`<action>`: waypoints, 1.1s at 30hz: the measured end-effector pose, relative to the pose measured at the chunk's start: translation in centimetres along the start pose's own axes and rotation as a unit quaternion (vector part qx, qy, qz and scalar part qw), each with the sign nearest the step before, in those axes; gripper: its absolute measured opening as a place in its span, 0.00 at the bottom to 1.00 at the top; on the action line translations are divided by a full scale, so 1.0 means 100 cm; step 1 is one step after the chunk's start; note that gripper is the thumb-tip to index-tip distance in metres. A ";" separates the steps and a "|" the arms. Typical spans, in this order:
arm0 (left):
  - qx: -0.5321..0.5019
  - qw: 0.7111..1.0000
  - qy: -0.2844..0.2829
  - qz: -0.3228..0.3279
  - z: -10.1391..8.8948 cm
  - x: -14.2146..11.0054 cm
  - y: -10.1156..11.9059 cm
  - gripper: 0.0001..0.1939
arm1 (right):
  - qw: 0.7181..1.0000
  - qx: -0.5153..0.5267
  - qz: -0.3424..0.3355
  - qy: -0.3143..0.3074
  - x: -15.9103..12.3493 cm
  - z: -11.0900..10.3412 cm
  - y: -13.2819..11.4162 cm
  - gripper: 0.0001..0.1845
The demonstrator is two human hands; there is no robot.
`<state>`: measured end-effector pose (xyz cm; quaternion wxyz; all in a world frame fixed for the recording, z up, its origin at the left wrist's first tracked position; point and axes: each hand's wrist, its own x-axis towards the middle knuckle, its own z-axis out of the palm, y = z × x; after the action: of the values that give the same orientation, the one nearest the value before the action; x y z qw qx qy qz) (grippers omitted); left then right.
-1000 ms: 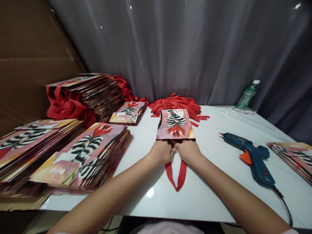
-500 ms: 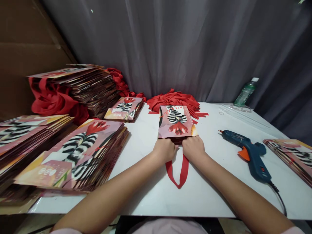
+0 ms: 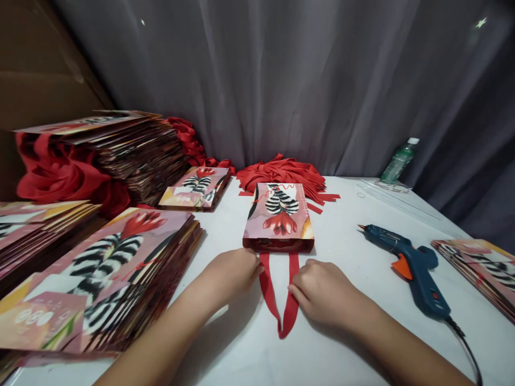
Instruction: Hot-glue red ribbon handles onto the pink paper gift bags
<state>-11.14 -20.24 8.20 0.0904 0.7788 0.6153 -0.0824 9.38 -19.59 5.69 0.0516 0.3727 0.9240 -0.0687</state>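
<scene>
A paper bag [image 3: 281, 222] printed with zebra stripes and a red flower lies on the white table, its dark mouth edge towards me and slightly gaping. From that mouth a red ribbon handle [image 3: 290, 311] loops out to a point. My left hand [image 3: 235, 273] is closed at the left strand of the loop, just below the bag's left corner. On the other strand, my right hand [image 3: 319, 289] is closed with thumb and fingers pinched at the ribbon. The fingertips of both hands are partly hidden.
Stacks of the same bags [image 3: 116, 257] stand on the left, with a small pile [image 3: 197, 187] farther back. Cut red ribbons [image 3: 281, 170] lie heaped behind the bag. To the right are a glue gun [image 3: 406, 262] with its cord, more bags [image 3: 480, 262] and a green bottle [image 3: 398, 161].
My hands have come back from the bag's mouth towards me and apart, onto the ribbon strands. The mouth edge, covered before, now shows. My view has shifted a little.
</scene>
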 end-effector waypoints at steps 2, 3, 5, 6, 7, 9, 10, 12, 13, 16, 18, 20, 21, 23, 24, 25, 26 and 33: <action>0.025 0.997 -0.067 -0.027 -0.009 -0.004 -0.001 0.16 | 1.000 -0.004 0.016 0.023 0.004 0.006 0.002 0.19; 0.036 0.995 -0.082 -0.035 -0.012 -0.004 0.000 0.17 | 0.999 -0.005 0.026 0.036 0.008 0.010 0.004 0.18; 0.047 0.996 -0.073 -0.030 -0.011 -0.002 0.003 0.17 | 0.997 -0.003 0.041 0.059 0.016 0.020 0.008 0.17; 0.048 0.996 -0.066 -0.022 -0.008 0.000 0.006 0.17 | 0.997 0.000 0.043 0.070 0.019 0.024 0.010 0.16; 0.047 0.997 -0.055 -0.015 -0.003 0.003 0.009 0.17 | 0.996 0.003 0.043 0.083 0.023 0.029 0.012 0.17; 0.041 0.999 -0.019 -0.006 0.011 0.009 0.016 0.18 | 0.993 0.011 0.038 0.108 0.028 0.037 0.013 0.19; 0.040 0.999 0.010 -0.005 0.019 0.013 0.020 0.18 | 0.993 0.016 0.035 0.115 0.029 0.040 0.014 0.21; 0.045 0.997 0.057 0.010 0.035 0.020 0.025 0.19 | 0.993 0.026 0.034 0.110 0.031 0.044 0.014 0.24; 0.051 0.996 0.069 0.008 0.042 0.023 0.027 0.21 | 0.994 0.031 0.036 0.103 0.032 0.044 0.014 0.25; 0.060 0.996 0.068 -0.016 0.052 0.030 0.030 0.28 | 0.995 0.043 0.046 0.078 0.032 0.040 0.015 0.25; 0.057 0.997 0.055 -0.023 0.052 0.031 0.030 0.28 | 0.995 0.042 0.048 0.072 0.033 0.035 0.016 0.24; 0.048 0.998 0.041 -0.027 0.048 0.029 0.030 0.26 | 0.996 0.036 0.049 0.072 0.035 0.033 0.018 0.22; 0.045 0.998 0.037 -0.029 0.046 0.026 0.031 0.25 | 0.995 0.033 0.051 0.076 0.035 0.032 0.019 0.21; 0.053 0.998 0.039 -0.021 0.040 0.019 0.034 0.24 | 0.994 0.033 0.048 0.093 0.035 0.032 0.022 0.17; 0.061 0.997 0.040 -0.015 0.037 0.015 0.036 0.24 | 0.993 0.040 0.041 0.106 0.034 0.032 0.023 0.16; 0.068 0.997 0.033 -0.017 0.035 0.011 0.038 0.25 | 0.991 0.058 0.029 0.119 0.033 0.031 0.025 0.15; 0.072 0.997 0.019 -0.029 0.033 0.008 0.040 0.26 | 0.987 0.087 0.018 0.131 0.030 0.030 0.027 0.15; 0.022 0.989 -0.060 -0.131 0.029 0.013 0.030 0.27 | 0.859 0.492 0.046 0.132 0.022 0.018 0.033 0.08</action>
<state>-7.94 -20.38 5.23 0.0981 0.6866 0.7039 -0.1534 10.20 -16.05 3.29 -0.2580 0.3973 0.7500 -0.4616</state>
